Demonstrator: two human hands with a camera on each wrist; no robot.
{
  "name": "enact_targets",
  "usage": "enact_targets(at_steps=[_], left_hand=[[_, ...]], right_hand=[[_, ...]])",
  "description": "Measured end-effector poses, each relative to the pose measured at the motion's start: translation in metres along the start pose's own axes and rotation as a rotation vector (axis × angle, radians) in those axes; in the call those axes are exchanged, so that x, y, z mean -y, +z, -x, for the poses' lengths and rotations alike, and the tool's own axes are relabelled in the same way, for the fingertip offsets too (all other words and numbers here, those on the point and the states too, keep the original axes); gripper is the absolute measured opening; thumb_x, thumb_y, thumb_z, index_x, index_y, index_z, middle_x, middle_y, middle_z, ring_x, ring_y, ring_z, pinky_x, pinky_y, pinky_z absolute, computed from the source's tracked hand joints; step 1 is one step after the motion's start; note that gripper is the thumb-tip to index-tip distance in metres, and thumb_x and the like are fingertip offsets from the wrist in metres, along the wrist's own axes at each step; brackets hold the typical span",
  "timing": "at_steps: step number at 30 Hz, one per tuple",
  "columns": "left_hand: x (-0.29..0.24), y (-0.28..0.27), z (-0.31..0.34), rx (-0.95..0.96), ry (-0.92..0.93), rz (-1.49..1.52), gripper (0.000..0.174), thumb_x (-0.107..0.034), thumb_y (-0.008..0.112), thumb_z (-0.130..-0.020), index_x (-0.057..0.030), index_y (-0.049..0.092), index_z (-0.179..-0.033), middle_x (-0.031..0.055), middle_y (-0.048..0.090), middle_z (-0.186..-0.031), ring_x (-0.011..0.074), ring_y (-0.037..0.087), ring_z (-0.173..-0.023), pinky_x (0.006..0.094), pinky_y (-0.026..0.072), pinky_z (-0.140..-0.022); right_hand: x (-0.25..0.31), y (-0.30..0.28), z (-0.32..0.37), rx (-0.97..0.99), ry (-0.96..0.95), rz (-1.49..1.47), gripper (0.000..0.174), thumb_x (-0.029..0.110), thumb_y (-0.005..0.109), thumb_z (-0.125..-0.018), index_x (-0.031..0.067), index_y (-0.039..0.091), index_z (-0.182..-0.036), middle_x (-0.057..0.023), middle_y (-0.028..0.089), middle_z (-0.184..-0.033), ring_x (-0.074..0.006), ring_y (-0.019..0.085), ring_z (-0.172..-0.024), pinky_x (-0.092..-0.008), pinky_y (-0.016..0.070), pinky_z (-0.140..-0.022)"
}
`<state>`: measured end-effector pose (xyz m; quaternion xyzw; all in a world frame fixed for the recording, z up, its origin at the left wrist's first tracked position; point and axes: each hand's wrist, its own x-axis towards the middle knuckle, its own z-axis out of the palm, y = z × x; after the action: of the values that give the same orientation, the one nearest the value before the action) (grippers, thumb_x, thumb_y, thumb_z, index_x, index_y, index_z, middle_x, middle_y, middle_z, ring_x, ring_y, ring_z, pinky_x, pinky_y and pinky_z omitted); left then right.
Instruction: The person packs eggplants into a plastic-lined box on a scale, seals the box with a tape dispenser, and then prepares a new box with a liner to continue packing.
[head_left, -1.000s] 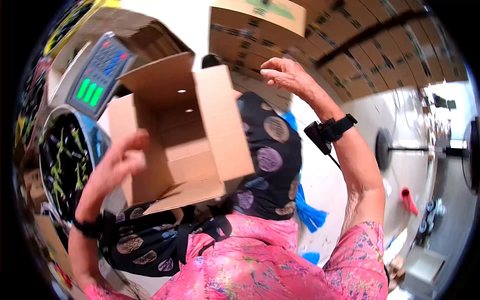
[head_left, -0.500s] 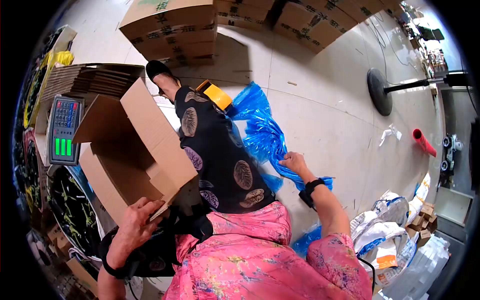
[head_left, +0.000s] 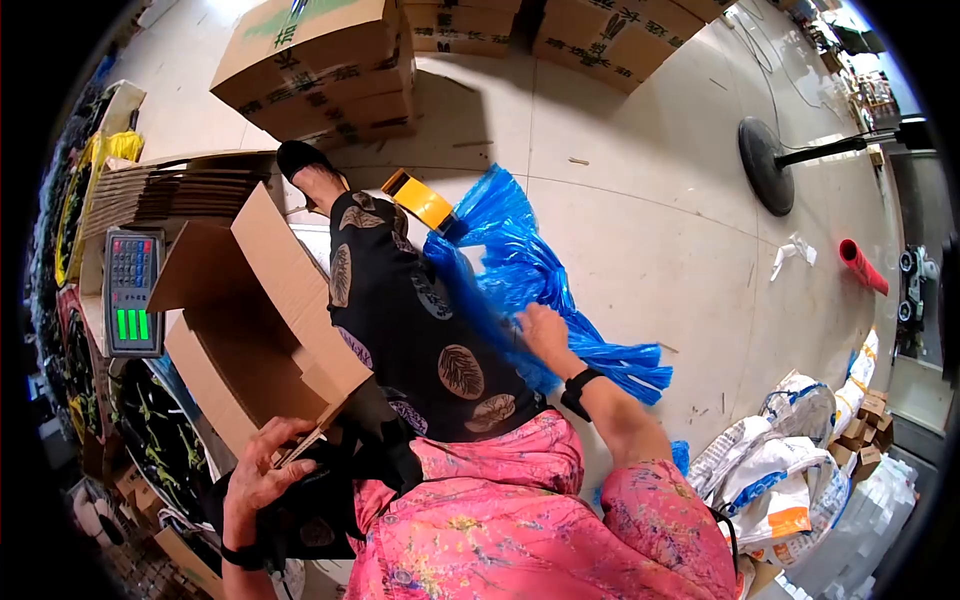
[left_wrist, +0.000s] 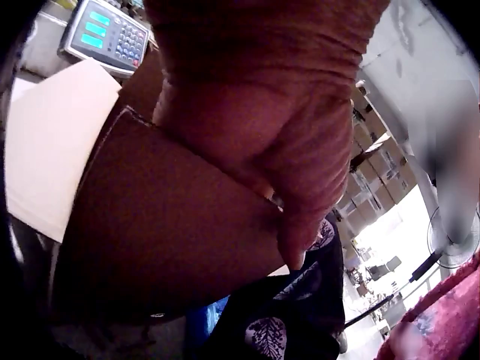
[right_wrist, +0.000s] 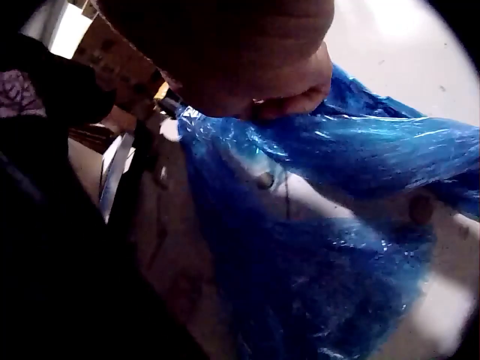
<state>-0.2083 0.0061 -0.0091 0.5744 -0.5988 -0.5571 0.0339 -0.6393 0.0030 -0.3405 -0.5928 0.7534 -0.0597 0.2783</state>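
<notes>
Your right hand (head_left: 545, 335) is the one on the blue plastic bags (head_left: 505, 262). The sheaf lies on the floor (head_left: 640, 200) directly under its fingers. Its long axis runs on a slant, from the yellow tape roll (head_left: 420, 198) beyond your fingertips to the fringed end behind your wrist, on the side away from your leg. From the right wrist, your fingers (right_wrist: 294, 96) curl down into the plastic (right_wrist: 322, 225) and appear to pinch a fold of it at the top edge. How much they have gathered is hidden by the hand itself.

Your left hand (head_left: 262, 470) is well apart from the bags, across your leg, so it is the farther hand. It grips the near flap of the open cardboard box (head_left: 250, 320), thumb (left_wrist: 300, 225) wrapped over the flap's edge (left_wrist: 165, 217). The box mouth opens away from those fingers, toward the scale (head_left: 133, 292).

Against half a second ago, your right hand has travelled up the sheaf, from its fringed near end to about its middle and closer to your leg. The plastic looks more bunched under it. Your left hand keeps the same flap corner. A second ago the box was up in front of you and your right hand was raised in the air. Both are now down low.
</notes>
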Motion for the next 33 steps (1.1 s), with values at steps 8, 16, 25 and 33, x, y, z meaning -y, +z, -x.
enact_targets(at_steps=[8,16,25,33], left_hand=[[-0.014,-0.007,0.001,0.036,-0.022,0.026,0.057,-0.032,0.078,-0.080,0.0014,0.061,-0.124,0.0148,0.062,-0.111,0.0279,0.062,-0.103,0.0368,0.0476,-0.091],[-0.048,-0.029,-0.003,-0.027,0.162,0.119,0.062,-0.032,0.079,-0.078,0.0016,0.061,-0.126,0.0139,0.065,-0.112,0.0264,0.062,-0.105,0.0357,0.0474,-0.092],[-0.105,0.020,-0.041,0.154,0.418,0.263,0.059,-0.024,0.073,-0.087,-0.0014,0.051,-0.137,0.0151,0.061,-0.122,0.0267,0.062,-0.111,0.0360,0.0514,-0.093],[-0.136,0.091,-0.097,-0.130,0.677,0.638,0.057,-0.012,0.077,-0.085,0.0002,0.049,-0.132,0.0115,0.057,-0.120,0.0179,0.054,-0.114,0.0315,0.0483,-0.093]], right_hand=[[0.019,-0.019,-0.010,-0.017,-0.040,-0.219,0.027,0.030,0.072,-0.084,0.0049,0.067,-0.078,-0.0196,0.068,-0.080,-0.0382,0.065,-0.077,-0.0454,0.0507,-0.067],[0.009,-0.151,-0.020,0.220,-0.101,-0.465,0.025,0.025,0.069,-0.090,0.0034,0.064,-0.080,-0.0038,0.060,-0.073,-0.0095,0.057,-0.064,-0.0305,0.0497,-0.062],[0.111,-0.221,0.003,0.485,-0.003,-1.758,0.028,0.019,0.044,-0.105,-0.0014,0.050,-0.124,-0.0126,0.064,-0.115,-0.0203,0.066,-0.102,-0.0356,0.0547,-0.093],[0.260,-0.298,0.056,0.515,-0.342,-1.845,0.038,0.022,0.050,-0.103,-0.0001,0.049,-0.134,-0.0124,0.062,-0.126,-0.0259,0.060,-0.116,-0.0402,0.0473,-0.104]])
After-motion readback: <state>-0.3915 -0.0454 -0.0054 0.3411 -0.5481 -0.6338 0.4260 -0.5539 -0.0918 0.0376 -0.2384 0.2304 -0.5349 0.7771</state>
